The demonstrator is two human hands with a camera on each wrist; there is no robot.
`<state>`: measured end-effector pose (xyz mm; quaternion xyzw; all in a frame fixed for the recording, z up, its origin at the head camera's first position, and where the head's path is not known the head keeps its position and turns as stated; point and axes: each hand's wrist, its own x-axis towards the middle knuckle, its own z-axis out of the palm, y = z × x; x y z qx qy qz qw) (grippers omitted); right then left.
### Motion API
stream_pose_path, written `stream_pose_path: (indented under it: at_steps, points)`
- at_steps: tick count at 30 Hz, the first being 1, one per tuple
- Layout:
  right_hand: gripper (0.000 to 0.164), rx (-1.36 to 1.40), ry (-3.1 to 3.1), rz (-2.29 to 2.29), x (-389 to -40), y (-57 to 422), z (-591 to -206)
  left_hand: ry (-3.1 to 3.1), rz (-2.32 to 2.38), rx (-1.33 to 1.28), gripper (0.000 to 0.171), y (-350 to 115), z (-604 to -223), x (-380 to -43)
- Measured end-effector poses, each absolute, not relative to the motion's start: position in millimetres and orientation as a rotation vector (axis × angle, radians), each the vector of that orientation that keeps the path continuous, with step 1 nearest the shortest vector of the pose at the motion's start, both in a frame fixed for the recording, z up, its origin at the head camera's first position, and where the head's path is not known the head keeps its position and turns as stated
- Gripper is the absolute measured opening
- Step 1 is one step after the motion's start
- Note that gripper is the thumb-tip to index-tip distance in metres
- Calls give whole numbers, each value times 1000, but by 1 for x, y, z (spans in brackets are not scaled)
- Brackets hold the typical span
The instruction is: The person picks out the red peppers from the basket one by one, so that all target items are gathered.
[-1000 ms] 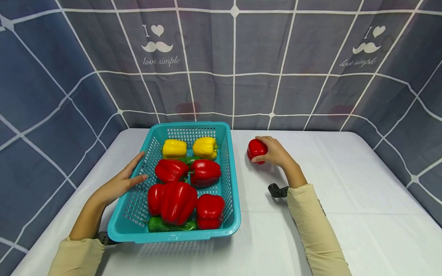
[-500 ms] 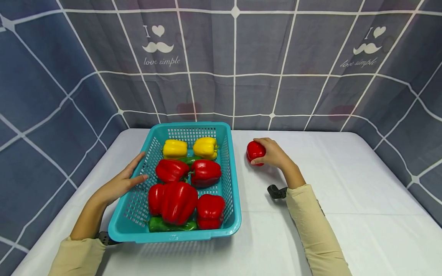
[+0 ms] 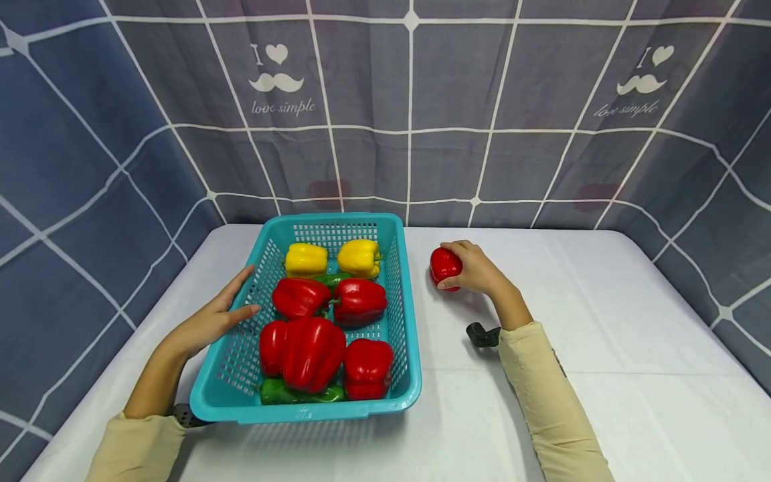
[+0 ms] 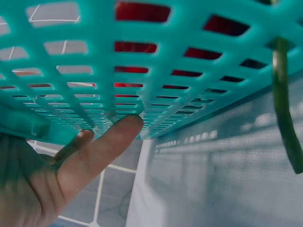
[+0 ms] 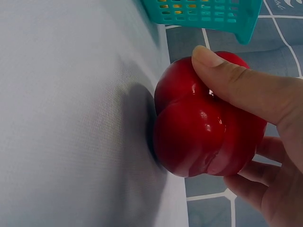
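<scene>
On my feed this place looks curtained off, home or studio I can't tell: grey gridded fabric [image 3: 452,80] printed "love simple" encloses the white-covered table [image 3: 620,301] left, far and right.

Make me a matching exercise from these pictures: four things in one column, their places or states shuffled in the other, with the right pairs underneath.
Things
1. Turquoise rectangular perforated plastic basket
2. Two blocky yellow bell peppers
3. Rounded glossy red bell pepper outside the basket
4. Grey fabric backdrop with white grid lines

Places and states
A. Side by side at the basket's far end
B. Printed with "love simple"
C. Held in the person's right grip
D. Holding several large red bell peppers

Pairs: 1-D; 2-A; 3-C; 4-B
</scene>
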<state>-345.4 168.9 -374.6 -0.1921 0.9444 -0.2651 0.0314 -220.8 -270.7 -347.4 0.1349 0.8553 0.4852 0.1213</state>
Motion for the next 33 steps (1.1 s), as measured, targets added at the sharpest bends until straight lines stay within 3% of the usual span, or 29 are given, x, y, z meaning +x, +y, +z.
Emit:
stream_pose_path:
  at_steps: [33]
  points:
    - [73, -678, 2875, -797, -335, 166, -359, 2499, 1408, 359, 79, -272, -349, -222]
